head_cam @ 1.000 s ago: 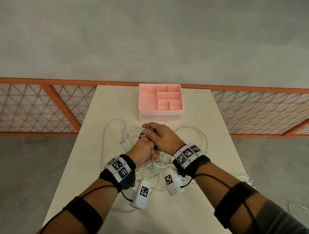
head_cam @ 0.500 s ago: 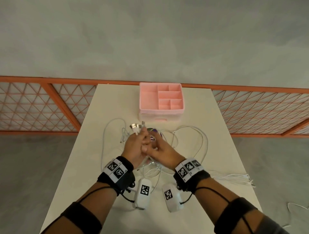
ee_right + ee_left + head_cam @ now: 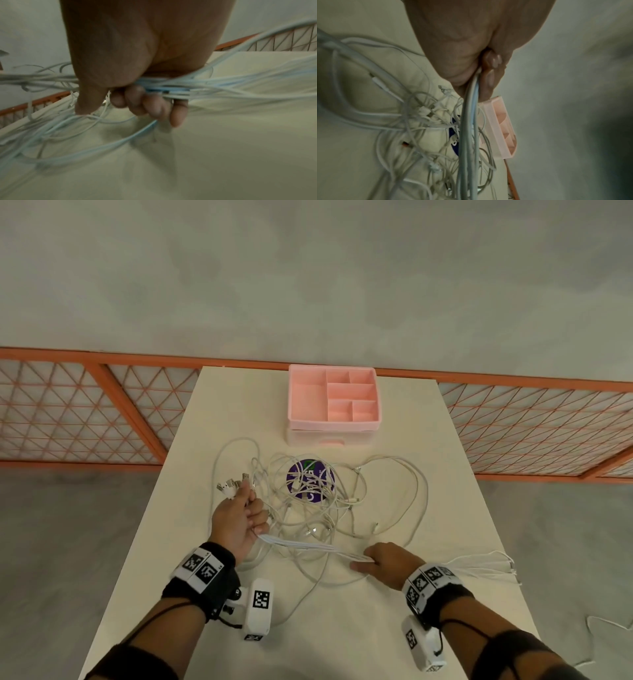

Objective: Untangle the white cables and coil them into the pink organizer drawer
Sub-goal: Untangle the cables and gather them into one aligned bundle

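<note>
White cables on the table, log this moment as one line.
left hand: grips white cable bundle | right hand: grips same bundle | pink plastic organizer drawer: closed

Both forearms reached forward, dark sleeves and black wristbands with white coded markers on each wrist. Left hand (image 3: pixel 239 517) raised to the left, fingers (image 3: pixel 493 63) curled in a closed grip round a bundle of thin white cables (image 3: pixel 301 545), plug ends sticking out past the knuckles. Right hand (image 3: pixel 388 565) lower and to the right, well apart, fingers (image 3: pixel 154 106) curled round the same taut bundle.
</note>
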Available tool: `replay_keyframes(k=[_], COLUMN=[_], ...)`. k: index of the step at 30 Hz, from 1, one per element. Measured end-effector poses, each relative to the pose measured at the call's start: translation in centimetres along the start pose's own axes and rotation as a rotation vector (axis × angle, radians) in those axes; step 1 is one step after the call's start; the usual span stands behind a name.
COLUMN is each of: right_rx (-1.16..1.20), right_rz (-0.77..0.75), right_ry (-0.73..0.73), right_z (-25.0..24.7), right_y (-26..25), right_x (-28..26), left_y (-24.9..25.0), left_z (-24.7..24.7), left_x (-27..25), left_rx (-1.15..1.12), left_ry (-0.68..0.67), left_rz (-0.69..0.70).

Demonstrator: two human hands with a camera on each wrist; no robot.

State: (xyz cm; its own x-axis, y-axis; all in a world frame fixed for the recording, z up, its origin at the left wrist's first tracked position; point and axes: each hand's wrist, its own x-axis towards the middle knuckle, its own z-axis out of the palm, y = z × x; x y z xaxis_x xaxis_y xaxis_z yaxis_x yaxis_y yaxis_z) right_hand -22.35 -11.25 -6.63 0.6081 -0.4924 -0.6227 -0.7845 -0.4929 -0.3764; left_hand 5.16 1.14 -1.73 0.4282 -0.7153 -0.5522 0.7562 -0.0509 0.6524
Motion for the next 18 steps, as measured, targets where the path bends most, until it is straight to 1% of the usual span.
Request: replay_keyframes(k=[2,4,6,9,10,12,15,16,18], right_rx=[-0.023,-0.007,0.056,0.118,0.108,0.056,-0.059,-0.101,-0.129], right_rz=[0.019,0.006,-0.031,-0.117,-0.165,-0.25,-0.33,-0.335,-0.296], right_ry=[-0.047,-0.013,0.13,0.425,0.478,0.498,0.445,0.441,0.446], right_z=[-0.7,-2.6,-5.0,-8.6,-9.6,-10.7,-10.7,-10.5,-10.1], right_y=[0.2,-0.2,-1.3,-4.4,-5.9,-8.6,-11.4,-12.1,-12.9], right_x=[0.0,0.0,0.0,0.8,1.2,2.6,5.6,6.7,8.6], left_y=[-0.2,-0.2,-0.1,-0.1,-0.2,-0.2,-0.2,-0.1,0.0], left_z=[-0.2,-0.4,-0.4,0.5,0.9,1.6,2.1,2.1,2.2], left_x=[0.0,0.0,0.0,0.1,0.1,0.2,0.3,0.3,0.2], left_rx=[0.015,0.041,0.07,0.114,0.123,0.141,0.176,0.188,0.207], left_ry=[0.023,0.036,0.032,0.024,0.022,0.02,0.023,0.027,0.027], left_rz=[0.0,0.009,0.021,0.033,0.041,0.066,0.111,0.124,0.139])
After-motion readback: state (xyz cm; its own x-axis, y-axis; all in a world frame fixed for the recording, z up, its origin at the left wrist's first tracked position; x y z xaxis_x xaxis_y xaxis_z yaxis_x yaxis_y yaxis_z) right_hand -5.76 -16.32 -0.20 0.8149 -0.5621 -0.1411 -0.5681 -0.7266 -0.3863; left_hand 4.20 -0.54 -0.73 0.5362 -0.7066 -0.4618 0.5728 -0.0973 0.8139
